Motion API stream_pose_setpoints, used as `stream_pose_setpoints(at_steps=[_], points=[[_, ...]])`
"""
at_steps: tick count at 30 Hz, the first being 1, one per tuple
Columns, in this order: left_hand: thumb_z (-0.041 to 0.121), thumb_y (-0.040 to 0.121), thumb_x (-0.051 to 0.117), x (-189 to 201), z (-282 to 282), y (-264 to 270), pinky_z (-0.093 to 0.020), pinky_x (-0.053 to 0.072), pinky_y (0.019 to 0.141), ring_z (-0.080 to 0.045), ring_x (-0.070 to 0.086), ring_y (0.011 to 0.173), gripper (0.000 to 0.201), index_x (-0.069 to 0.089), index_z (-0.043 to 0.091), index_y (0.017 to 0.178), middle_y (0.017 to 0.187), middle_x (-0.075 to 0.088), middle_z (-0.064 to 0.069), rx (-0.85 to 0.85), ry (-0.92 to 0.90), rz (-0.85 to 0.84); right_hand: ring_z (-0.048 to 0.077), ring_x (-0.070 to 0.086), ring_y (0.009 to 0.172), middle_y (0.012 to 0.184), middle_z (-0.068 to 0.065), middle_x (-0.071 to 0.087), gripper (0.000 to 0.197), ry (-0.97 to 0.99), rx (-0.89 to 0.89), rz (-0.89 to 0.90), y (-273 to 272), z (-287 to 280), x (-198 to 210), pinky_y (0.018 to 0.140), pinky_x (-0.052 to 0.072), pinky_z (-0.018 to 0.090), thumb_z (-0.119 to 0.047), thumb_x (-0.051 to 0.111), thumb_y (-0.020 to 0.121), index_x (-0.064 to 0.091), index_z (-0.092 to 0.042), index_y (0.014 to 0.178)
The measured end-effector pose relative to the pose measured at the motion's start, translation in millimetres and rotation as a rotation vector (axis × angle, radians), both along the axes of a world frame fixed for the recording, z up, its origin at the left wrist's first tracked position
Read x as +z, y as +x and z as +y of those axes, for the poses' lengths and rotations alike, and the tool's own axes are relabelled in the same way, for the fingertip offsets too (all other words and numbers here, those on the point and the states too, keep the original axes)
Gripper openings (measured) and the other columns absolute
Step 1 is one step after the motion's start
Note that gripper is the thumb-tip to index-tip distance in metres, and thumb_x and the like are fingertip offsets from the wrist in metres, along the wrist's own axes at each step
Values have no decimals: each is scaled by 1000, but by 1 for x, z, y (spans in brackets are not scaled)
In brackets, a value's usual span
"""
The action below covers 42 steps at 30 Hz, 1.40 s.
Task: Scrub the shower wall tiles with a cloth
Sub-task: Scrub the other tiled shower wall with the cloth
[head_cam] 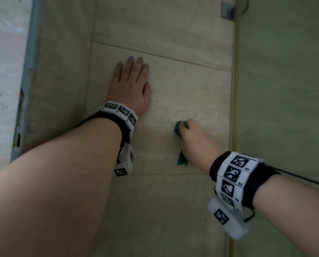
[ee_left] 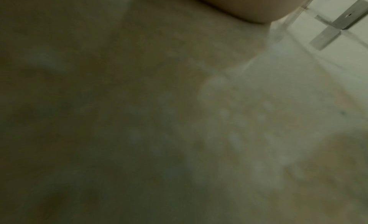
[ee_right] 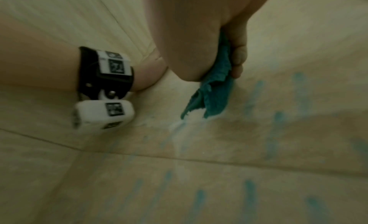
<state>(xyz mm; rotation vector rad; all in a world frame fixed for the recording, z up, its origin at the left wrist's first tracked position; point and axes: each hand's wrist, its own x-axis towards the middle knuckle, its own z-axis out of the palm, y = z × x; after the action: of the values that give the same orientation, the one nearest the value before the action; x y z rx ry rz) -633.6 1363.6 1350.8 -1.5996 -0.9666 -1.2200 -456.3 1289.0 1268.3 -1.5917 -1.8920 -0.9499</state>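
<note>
Landmark: wall tile [head_cam: 173, 93], beige, grout lines above and below.
Cloth [head_cam: 179, 127]: teal, bunched in the right hand [head_cam: 195, 140], pressed to the tile's lower right; a loose tail hangs below the fist.
Right hand: fingers curled round the cloth.
Left hand [head_cam: 130, 84]: flat on the tile's upper left, fingers straight, holding nothing.
Key relation: cloth already on the tile under the right hand; unscrubbed tile lies up and left, toward the left hand.
Residue: blue streaks and white foam [ee_right: 179, 133] below the cloth.
Bracket [head_cam: 228, 11]: metal, above the tile.

A metal bracket [head_cam: 228, 11] sits beside the glass panel [head_cam: 285, 71], top right.
</note>
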Motion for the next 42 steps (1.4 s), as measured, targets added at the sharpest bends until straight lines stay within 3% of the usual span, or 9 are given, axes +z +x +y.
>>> stream_pose_setpoints(at_steps=[8, 14, 17, 23, 27, 32, 36, 39, 42], points=[[35, 92, 11, 1, 1, 0, -44, 4, 118, -30, 16, 146, 66, 30, 8, 149, 157, 24, -11, 18, -26, -6, 30, 57, 93, 119, 19, 43, 25, -27, -231, 167, 5, -4, 7, 71, 41, 30, 6, 43, 93, 50, 4, 117], [33, 94, 17, 0, 4, 0, -44, 5, 118, -31, 19, 145, 61, 33, 7, 147, 156, 27, -12, -1, 4, -9, 33, 55, 101, 125, 18, 43, 27, -126, 76, -18, -31, -3, -18, 70, 37, 34, -2, 44, 93, 44, 2, 120], [34, 93, 15, 1, 3, 0, -45, 7, 118, -32, 21, 144, 64, 35, 6, 147, 155, 29, -13, 1, 13, -5, 32, 54, 92, 122, 13, 39, 34, -57, 102, -80, -21, -3, -10, 70, 45, 37, 1, 42, 96, 37, 1, 129], [32, 96, 20, 1, 3, 0, -45, 6, 118, -32, 19, 145, 60, 31, 6, 148, 156, 27, -13, 17, -1, 1, 30, 59, 93, 122, 21, 42, 32, -27, -224, 62, 0, -11, 12, 68, 37, 27, 7, 44, 93, 45, 6, 125], [35, 92, 12, 1, 2, -1, -46, 7, 118, -33, 20, 145, 66, 32, 5, 147, 155, 28, -14, 14, -17, 10, 30, 54, 108, 125, 23, 46, 27, -163, -368, 12, -6, -10, 6, 83, 46, 30, -1, 47, 96, 52, 5, 122], [34, 92, 14, 1, -1, 1, -47, 10, 118, -33, 23, 144, 65, 35, 4, 146, 154, 30, -14, 21, -27, 19, 31, 57, 99, 120, 22, 48, 24, -177, -190, -59, -31, -4, -14, 75, 45, 32, 1, 48, 94, 55, 3, 117], [33, 93, 14, 1, -1, 1, -47, 11, 117, -33, 25, 143, 64, 36, 4, 145, 153, 32, -14, 33, -36, 26, 28, 47, 63, 108, 18, 42, 36, -18, 101, -90, -32, 9, -16, 60, 51, 42, 14, 57, 82, 51, 8, 116], [33, 93, 13, 0, -3, 1, -47, 11, 117, -33, 26, 143, 64, 39, 6, 145, 153, 34, -13, 26, -64, 42, 34, 53, 85, 118, 16, 38, 56, 78, 102, 9, -6, 11, -1, 74, 50, 42, 2, 51, 90, 33, -5, 142], [34, 91, 4, -5, -7, 2, -46, 8, 117, -32, 22, 144, 68, 32, 11, 149, 156, 29, -10, 61, -122, 72, 38, 56, 90, 116, 18, 43, 50, 194, 61, 225, 23, 6, 11, 71, 44, 40, -2, 46, 93, 39, -11, 142]])
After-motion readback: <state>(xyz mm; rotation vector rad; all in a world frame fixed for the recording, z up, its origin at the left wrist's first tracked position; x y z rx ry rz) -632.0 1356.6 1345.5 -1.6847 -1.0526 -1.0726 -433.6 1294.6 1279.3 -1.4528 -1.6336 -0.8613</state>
